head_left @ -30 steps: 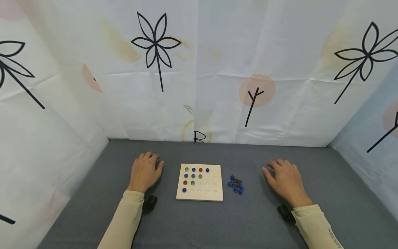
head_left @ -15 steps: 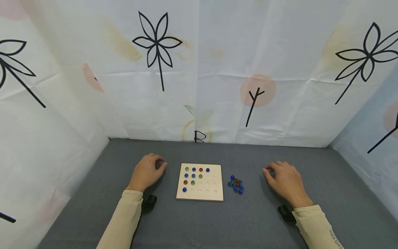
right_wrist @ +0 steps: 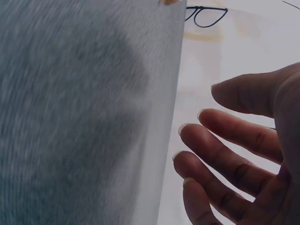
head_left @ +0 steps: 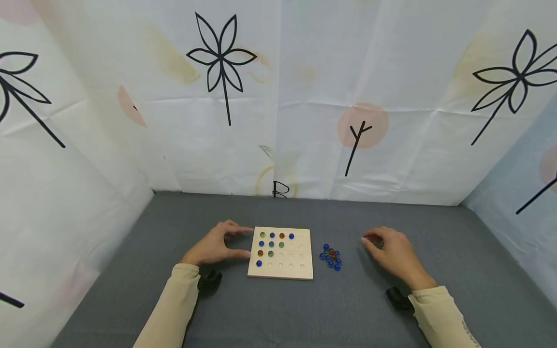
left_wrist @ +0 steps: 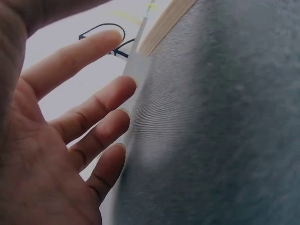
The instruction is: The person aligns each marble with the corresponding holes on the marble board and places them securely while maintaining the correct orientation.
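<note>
A pale wooden board (head_left: 285, 271) with rows of round hollows lies flat on the table in the head view. Blue, green and reddish-brown marbles fill hollows in its left part and along its far row. My left hand (head_left: 215, 245) is at the board's left edge, index finger and thumb extended toward it; whether they touch is unclear. In the left wrist view the board's edge (left_wrist: 164, 26) shows beyond the spread fingers (left_wrist: 101, 101). Right of a loose cluster of marbles (head_left: 331, 257), my right hand (head_left: 391, 252) hovers with relaxed, bent fingers (right_wrist: 234, 173), holding nothing.
The grey cloth-covered table (head_left: 278, 314) extends around the board and marbles. A white printed curtain (head_left: 304, 145) stands along its back and sides. Black wrist cameras (head_left: 211, 282) sit under both sleeves.
My left hand has moved right to the board's left edge, its index finger and thumb spreading apart. My right hand has shifted slightly left toward the loose marbles. The board stays put.
</note>
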The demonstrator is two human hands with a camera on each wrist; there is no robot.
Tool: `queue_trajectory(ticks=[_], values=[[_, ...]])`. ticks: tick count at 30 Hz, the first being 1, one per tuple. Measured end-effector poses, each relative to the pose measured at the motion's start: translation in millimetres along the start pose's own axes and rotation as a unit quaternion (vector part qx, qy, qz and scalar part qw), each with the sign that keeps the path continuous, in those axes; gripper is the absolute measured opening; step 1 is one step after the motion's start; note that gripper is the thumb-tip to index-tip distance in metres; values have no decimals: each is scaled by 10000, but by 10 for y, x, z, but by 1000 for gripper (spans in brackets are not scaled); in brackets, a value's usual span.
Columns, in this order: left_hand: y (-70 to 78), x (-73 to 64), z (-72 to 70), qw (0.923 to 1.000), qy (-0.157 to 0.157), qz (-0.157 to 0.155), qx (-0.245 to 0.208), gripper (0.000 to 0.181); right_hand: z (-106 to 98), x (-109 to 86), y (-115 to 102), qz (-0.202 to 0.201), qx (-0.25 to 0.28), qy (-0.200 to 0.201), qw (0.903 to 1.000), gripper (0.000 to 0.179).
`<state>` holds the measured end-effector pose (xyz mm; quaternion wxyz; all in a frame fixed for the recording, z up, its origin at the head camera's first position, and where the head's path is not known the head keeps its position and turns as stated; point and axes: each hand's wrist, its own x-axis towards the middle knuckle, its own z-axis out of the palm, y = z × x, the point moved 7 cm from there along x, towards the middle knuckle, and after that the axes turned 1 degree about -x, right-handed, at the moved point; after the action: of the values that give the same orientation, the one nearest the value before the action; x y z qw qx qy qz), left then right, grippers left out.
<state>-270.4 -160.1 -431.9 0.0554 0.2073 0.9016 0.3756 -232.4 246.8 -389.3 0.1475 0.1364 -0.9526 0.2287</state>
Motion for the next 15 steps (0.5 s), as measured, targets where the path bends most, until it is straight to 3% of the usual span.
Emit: queue_trajectory(ticks=[4, 8, 15], values=[[8, -6, 45, 9998, -166, 76, -62, 69, 33, 2, -33, 50, 364, -185, 9992, 16], [-7, -5, 55, 9999, -122, 21, 2, 69, 87, 14, -89, 71, 694, -511, 9963, 15], [-41, -2, 83, 9999, -26, -144, 65, 72, 246, 14, -191, -6, 1399, -1249, 9823, 17]])
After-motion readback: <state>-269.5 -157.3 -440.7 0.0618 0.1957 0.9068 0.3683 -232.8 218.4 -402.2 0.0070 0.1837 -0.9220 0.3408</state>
